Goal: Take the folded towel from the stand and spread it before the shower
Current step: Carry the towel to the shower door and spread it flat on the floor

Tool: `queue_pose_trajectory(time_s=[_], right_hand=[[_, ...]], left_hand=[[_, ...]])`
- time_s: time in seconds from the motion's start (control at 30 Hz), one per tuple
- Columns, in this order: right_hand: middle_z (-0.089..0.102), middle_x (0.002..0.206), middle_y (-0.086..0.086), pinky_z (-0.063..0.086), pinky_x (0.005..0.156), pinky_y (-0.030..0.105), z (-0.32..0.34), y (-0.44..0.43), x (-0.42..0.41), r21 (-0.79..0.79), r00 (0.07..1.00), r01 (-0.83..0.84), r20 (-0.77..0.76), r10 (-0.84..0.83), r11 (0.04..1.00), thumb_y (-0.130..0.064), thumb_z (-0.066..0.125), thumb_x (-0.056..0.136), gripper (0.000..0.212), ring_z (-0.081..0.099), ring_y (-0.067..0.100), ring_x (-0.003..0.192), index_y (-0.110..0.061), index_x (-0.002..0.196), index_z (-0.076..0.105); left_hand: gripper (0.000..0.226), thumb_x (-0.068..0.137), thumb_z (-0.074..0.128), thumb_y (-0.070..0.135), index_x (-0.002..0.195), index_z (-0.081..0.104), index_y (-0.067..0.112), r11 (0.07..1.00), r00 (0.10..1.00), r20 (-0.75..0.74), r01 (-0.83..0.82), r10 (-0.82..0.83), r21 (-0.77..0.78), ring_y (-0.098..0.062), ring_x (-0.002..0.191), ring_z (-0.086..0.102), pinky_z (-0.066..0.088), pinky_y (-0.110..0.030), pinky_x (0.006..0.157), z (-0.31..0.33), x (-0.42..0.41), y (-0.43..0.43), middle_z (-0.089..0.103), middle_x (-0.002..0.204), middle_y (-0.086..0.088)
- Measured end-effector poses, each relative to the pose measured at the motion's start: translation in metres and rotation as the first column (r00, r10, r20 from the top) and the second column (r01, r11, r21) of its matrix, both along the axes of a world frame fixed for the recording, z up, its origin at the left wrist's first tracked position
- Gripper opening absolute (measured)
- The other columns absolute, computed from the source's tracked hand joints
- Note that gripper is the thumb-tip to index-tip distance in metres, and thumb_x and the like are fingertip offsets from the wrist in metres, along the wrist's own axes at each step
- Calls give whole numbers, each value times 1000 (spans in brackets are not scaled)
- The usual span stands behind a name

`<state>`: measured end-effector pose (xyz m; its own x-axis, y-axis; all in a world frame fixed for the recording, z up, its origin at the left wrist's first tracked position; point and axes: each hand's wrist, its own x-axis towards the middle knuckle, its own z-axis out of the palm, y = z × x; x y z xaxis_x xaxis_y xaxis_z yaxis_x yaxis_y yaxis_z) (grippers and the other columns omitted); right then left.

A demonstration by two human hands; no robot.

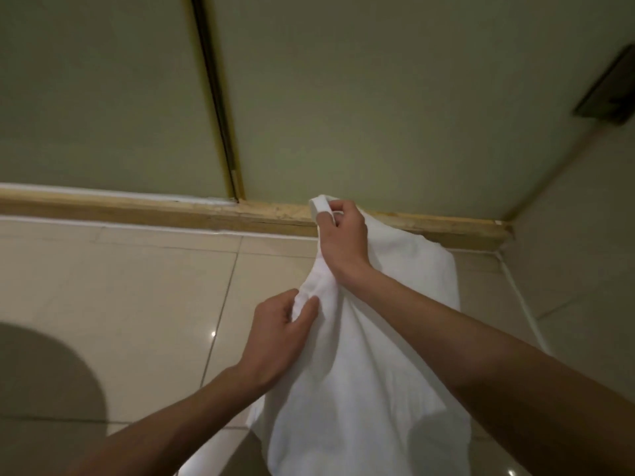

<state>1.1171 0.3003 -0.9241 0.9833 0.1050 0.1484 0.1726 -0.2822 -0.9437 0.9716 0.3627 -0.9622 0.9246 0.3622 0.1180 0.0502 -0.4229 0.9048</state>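
Note:
A white towel [371, 365] hangs half unfolded in front of me, over the tiled floor just before the shower threshold [206, 209]. My right hand [343, 238] grips its upper edge, with a corner of cloth sticking out above the fingers. Lower down, my left hand [278, 338] pinches a bunched fold on the towel's left side. The towel's lower end runs out of view at the bottom. The stand is not in view.
Frosted glass shower panels [378, 97] with a dark vertical door seam [220, 108] stand behind the threshold. Glossy beige floor tiles [130, 283] lie to the left. A wall [577, 242] closes the right side, and a rounded shadow [41, 372] covers the floor at lower left.

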Motion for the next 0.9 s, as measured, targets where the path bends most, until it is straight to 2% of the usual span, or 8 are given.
queue_pose_trajectory(time_s=[0.07, 0.17, 0.33, 0.47, 0.57, 0.7, 0.77, 0.9], right_hand=[[57, 75, -15, 36, 53, 7, 0, 22, -7, 20, 1000, -26, -13, 26, 999, -20, 54, 87, 3, 54, 0, 68, -23, 89, 53], [59, 76, -13, 36, 52, 6, -5, 54, -20, 38, 996, -76, -51, 78, 996, -25, 53, 90, 2, 54, 0, 69, -23, 91, 53], [57, 81, -14, 38, 61, 22, -24, 109, -47, 17, 966, -218, -142, 218, 976, -26, 49, 93, 9, 52, 2, 74, -21, 99, 52], [59, 90, -5, 41, 74, 29, -42, 147, -67, -24, 928, -313, -223, 300, 950, -21, 48, 93, 10, 56, 16, 84, -21, 103, 49], [60, 97, 0, 43, 76, 29, -57, 166, -75, -37, 909, -345, -264, 324, 938, -19, 50, 93, 13, 56, 18, 88, -21, 105, 46], [57, 90, 1, 45, 67, 30, -79, 183, -80, -70, 886, -382, -313, 343, 922, -16, 52, 92, 13, 56, 20, 82, -16, 103, 45], [55, 84, -1, 38, 58, 25, -90, 188, -79, -93, 883, -393, -316, 347, 915, -15, 54, 92, 15, 54, 17, 78, -11, 104, 46], [50, 76, -7, 35, 58, 24, -106, 190, -76, -111, 865, -421, -347, 362, 900, -15, 57, 91, 17, 52, 15, 76, -12, 103, 45]], left_hand=[[42, 87, 54, 38, 53, 36, 22, 998, 998, 11, -66, 66, 11, -2, 47, 35, 28, -18, 46, 2, -12, 18, 41, 48, 13], [42, 86, 51, 41, 55, 34, 19, 987, 988, 10, -155, 155, 48, -5, 49, 33, 27, -21, 46, 3, -32, 50, 37, 50, 10], [48, 93, 57, 30, 56, 28, 18, 940, 952, -7, -300, 305, 161, -7, 49, 27, 25, -22, 46, 0, -67, 100, 28, 51, 11], [46, 89, 50, 41, 56, 27, 18, 894, 913, -51, -384, 405, 229, -9, 50, 25, 26, -29, 49, -8, -91, 132, 29, 51, 8], [46, 90, 49, 41, 56, 27, 20, 854, 878, -76, -435, 472, 285, -9, 49, 27, 28, -34, 49, -20, -105, 152, 30, 49, 7], [44, 96, 48, 37, 58, 37, 17, 816, 842, -157, -426, 515, 392, -12, 50, 39, 31, -31, 49, -40, -116, 176, 42, 51, 4], [43, 96, 45, 39, 61, 37, 17, 800, 821, -218, -394, 527, 453, -19, 52, 43, 27, -32, 49, -48, -116, 185, 45, 53, 2], [36, 98, 40, 40, 68, 37, 19, 782, 783, -332, -292, 526, 551, -34, 65, 54, 32, -35, 56, -63, -109, 189, 56, 65, -7]])
